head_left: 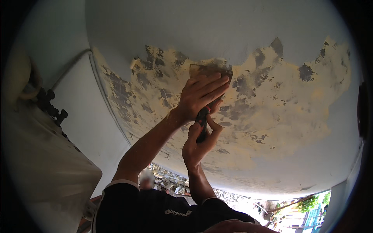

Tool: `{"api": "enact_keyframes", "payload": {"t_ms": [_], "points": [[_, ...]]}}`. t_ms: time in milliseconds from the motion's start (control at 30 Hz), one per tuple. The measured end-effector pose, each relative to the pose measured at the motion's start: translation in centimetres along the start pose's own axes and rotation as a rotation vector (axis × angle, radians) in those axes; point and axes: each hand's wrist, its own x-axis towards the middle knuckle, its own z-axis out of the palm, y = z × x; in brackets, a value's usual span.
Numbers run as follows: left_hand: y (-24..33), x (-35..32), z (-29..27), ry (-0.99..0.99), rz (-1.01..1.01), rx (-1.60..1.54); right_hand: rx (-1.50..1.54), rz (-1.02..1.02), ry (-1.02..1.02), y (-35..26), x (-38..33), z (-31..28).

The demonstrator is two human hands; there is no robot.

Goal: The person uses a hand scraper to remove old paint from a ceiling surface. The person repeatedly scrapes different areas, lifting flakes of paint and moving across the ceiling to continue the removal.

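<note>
Overhead, a wide-bladed scraper point(196, 70) lies against the patchy, peeling ceiling point(279, 101). My right hand point(200, 145) is closed round its dark handle with red parts, the thumb and fingers on either side of the grip. Above it, my left hand point(204, 93) presses flat on the blade, fingers stretched out and the thumb apart. That hand covers most of the blade, while its upper corners show. Around the blade, the surface is cream-coloured with grey spots where the coating is uneven.
Smooth grey paint point(210, 27) borders the patchy area. A cable point(103, 87) runs along the left ceiling edge. At far left stands a pale bulky object point(50, 163) beside dark fittings point(52, 106). Plants point(307, 204) and rubble point(175, 180) show in the bright opening below.
</note>
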Motion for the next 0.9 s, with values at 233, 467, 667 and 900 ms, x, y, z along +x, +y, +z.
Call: {"api": "enact_keyframes", "payload": {"t_ms": [233,467,667,900], "points": [[0.6,-0.5,-0.9,-0.025,-0.056,0.008,0.018,0.126,-0.031,-0.7,-1.0,-0.3],[0.7,0.3,-1.1,0.008,-0.065,0.023,0.066,0.156,-0.015,-1.7,-0.6,0.2],[-0.9,1.4,-0.8,0.06,-0.014,0.045,0.072,0.168,-0.069,-1.5,0.5,0.3],[-0.2,-0.6,-1.1,0.003,-0.036,0.021,0.015,0.039,0.008,0.8,-1.1,0.6]]}}
